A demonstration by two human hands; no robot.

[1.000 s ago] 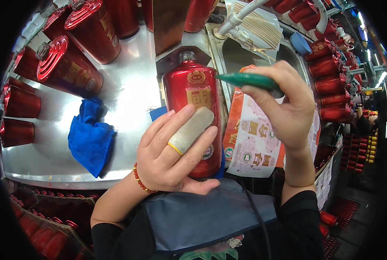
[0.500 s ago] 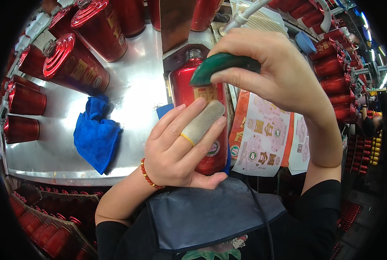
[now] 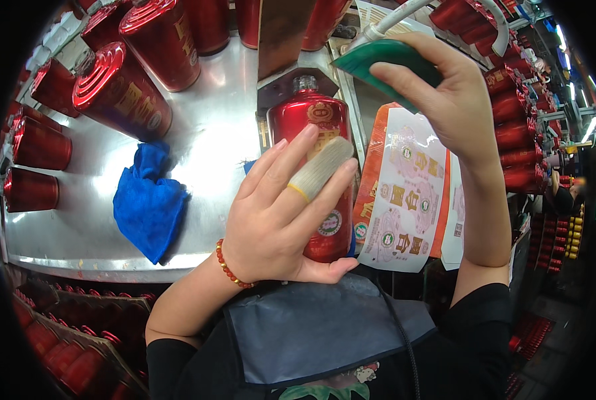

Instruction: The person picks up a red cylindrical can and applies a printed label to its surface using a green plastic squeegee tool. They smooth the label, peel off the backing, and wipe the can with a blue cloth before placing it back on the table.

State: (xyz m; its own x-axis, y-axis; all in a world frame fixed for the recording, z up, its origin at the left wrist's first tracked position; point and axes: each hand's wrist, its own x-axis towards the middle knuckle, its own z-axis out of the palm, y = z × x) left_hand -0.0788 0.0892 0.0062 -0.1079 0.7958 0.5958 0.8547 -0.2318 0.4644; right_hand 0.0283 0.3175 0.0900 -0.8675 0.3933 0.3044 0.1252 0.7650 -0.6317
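Observation:
A red glossy bottle [image 3: 288,123] with a bare screw-thread neck lies in front of me, its neck pointing away. My left hand [image 3: 261,223] rests flat on its front with the fingers spread, partly hiding the gold lettering. One finger wears a knitted finger cover [image 3: 326,167] with a yellow edge. My right hand [image 3: 461,100] pinches a thin green scraper [image 3: 381,60] between thumb and fingers, raised to the right of the bottle and apart from it. Right of the bottle lies a decal sheet [image 3: 404,193] with gold and pink prints, on top of an orange sheet [image 3: 371,160].
A crumpled blue cloth [image 3: 150,207] lies on the metal table [image 3: 214,133]. Several red bottles [image 3: 121,93] stand along its left and far sides. A pale pipe [image 3: 404,15] reaches in at the upper right, beside stacked red bottles [image 3: 521,133]. Boxed red bottles [image 3: 78,367] sit lower left.
My right hand has lifted the green scraper off the bottle, up and to the right, uncovering a gold emblem near the neck. My left hand stays on the bottle.

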